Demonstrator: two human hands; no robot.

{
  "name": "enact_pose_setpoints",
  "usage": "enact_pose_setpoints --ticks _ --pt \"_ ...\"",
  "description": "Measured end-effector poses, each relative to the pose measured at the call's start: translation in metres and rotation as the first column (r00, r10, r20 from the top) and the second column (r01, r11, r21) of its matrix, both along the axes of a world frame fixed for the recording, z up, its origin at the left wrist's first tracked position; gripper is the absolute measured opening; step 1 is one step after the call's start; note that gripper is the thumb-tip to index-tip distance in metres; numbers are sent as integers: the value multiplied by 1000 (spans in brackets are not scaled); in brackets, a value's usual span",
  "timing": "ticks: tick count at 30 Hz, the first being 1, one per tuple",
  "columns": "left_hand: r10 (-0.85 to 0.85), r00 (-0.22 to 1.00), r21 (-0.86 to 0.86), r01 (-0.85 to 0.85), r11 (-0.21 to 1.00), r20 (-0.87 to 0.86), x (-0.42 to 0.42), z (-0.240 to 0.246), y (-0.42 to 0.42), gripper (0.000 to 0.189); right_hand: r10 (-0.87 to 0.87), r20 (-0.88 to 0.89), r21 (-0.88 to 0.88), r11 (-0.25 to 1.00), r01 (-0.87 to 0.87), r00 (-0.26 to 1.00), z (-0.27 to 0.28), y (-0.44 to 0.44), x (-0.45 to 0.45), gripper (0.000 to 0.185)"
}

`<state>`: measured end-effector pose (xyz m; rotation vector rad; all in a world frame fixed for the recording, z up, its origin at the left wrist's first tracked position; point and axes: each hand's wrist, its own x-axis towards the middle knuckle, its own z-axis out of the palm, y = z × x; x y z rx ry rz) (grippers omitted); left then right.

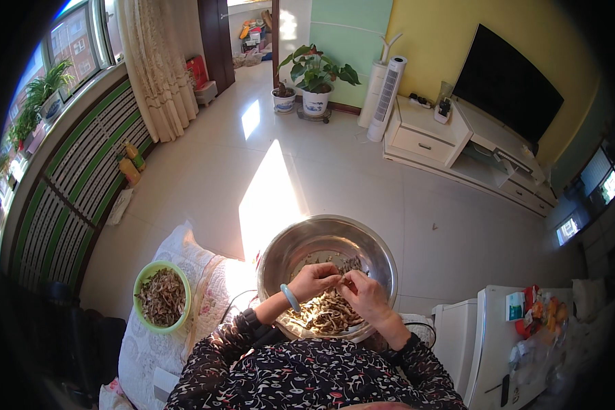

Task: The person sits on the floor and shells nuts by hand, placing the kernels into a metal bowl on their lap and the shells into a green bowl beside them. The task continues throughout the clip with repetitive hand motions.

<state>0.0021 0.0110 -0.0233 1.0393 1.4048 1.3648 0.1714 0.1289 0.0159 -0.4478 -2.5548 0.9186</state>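
A large stainless steel basin (384,251) stands before me, holding a heap of dried brown pods (325,313) near its close side and smaller dark bits at its far side. Over the heap, my left hand (315,281) and my right hand (364,294) meet with fingertips pinched together. Something small seems to be between them, but it is too small to make out. A pale bangle (290,298) circles my left wrist. To the left, a light green plastic bowl (188,297) full of dry brown husks (161,298) rests on a quilted cover.
The quilted cover (138,353) lies at my left. At my right is a white table (484,338) with several packages (538,312). Farther off stand a TV cabinet (425,146), a tower fan (388,97), potted plants (315,100) and two bottles (129,169) by the radiator cover.
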Motion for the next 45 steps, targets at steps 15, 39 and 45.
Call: enact_pose_setpoints --ticks 15,39,45 --pt "70 865 -112 -16 994 496 -7 2 -6 22 36 117 -293 956 0 992 2 0 -2 25" --pt "49 795 -161 61 985 604 -2 2 -8 21 80 416 -11 996 -83 906 -6 18 29 18" --pt "-2 843 -116 77 990 538 4 -3 -4 19 155 468 149 957 -251 870 -6 12 35 17"
